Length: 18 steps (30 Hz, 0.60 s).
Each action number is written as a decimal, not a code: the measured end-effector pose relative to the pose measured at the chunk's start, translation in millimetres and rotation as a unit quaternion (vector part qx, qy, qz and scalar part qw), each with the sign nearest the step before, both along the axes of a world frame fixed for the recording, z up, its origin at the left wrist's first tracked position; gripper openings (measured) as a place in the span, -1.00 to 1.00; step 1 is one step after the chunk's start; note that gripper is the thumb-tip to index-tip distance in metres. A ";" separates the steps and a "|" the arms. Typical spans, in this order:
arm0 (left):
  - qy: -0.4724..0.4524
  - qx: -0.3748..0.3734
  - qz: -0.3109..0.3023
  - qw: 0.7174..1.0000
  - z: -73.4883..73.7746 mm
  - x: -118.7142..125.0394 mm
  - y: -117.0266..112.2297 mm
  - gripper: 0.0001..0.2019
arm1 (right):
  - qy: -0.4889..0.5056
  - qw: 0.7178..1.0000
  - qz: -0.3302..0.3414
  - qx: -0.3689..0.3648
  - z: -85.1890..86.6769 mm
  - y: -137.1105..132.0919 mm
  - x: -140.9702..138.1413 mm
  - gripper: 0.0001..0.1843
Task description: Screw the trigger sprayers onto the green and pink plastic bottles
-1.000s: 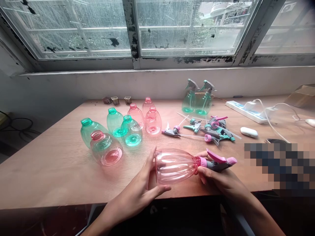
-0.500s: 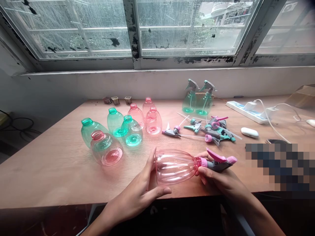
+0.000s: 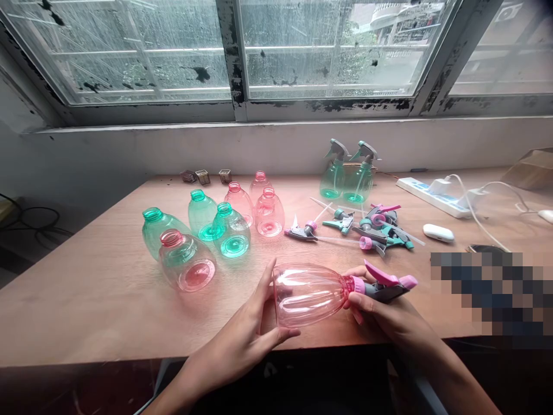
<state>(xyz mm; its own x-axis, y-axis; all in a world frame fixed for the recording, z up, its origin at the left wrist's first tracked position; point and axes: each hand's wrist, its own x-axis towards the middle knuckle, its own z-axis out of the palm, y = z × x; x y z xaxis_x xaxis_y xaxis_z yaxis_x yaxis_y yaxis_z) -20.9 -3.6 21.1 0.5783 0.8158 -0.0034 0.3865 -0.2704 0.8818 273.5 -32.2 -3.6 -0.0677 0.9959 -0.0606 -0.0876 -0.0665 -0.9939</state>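
A clear pink spray bottle (image 3: 309,294) lies on its side in the air near the table's front edge, its base to the left. My right hand (image 3: 380,314) pinches the pink collar (image 3: 358,285) at its neck between thumb and fingers. Fixed on that neck is a grey and pink trigger head (image 3: 389,282), pointing right. My left hand (image 3: 254,328) cups the bottle's base, thumb below and index finger along the upper left edge; its other fingers are partly hidden. Beyond my right hand lies a pile of loose trigger heads (image 3: 382,227) with tubes.
Several headless green bottles (image 3: 234,230) and pink bottles (image 3: 269,213) stand at centre left. Two green spray bottles (image 3: 358,181) with heads stand by the wall. A power strip (image 3: 434,197), cables and a white case (image 3: 438,233) lie at right.
Almost nothing differs. The pink spray bottle has turned slightly about its length, and its trigger has shifted a touch to the right. Both hands keep their places.
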 end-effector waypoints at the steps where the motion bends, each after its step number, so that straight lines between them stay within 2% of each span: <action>1: -0.001 0.000 -0.001 1.000 -0.3 -0.1 0.0 -0.03 | 0.001 1.000 0.000 -0.001 0.0 0.1 -0.1 -0.65; 8: -0.002 -0.033 0.004 0.999 3.5 2.4 -0.1 0.08 | 0.004 1.000 -0.004 -0.016 -1.1 0.3 -0.3 -0.63; 18: 0.010 -0.039 0.012 0.999 6.2 2.1 0.3 0.04 | 0.002 1.000 -0.003 -0.014 -1.1 -1.0 -0.4 -0.64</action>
